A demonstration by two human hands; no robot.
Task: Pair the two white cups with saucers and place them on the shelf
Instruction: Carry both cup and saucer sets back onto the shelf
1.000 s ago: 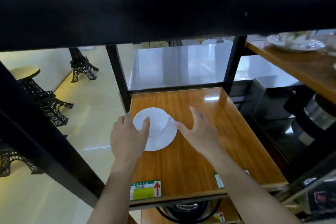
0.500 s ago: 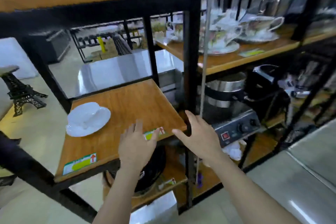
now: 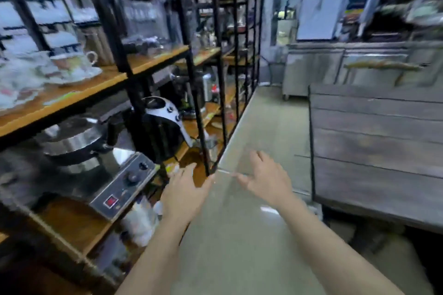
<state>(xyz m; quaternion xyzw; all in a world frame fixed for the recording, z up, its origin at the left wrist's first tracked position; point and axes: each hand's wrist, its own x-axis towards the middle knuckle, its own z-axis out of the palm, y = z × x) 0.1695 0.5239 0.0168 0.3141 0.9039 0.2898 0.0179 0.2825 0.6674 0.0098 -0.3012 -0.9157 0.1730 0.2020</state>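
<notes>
**Hands empty, no white cup in sight**

From left to right I see the black-framed shelf carrying patterned teacups, then appliances below, the bare floor, and a grey wooden table. No white cup or saucer shows anywhere here, so I cannot judge how much pairing remains. My left hand and right hand reach forward, palms down, fingers spread, gripping nothing.
</notes>
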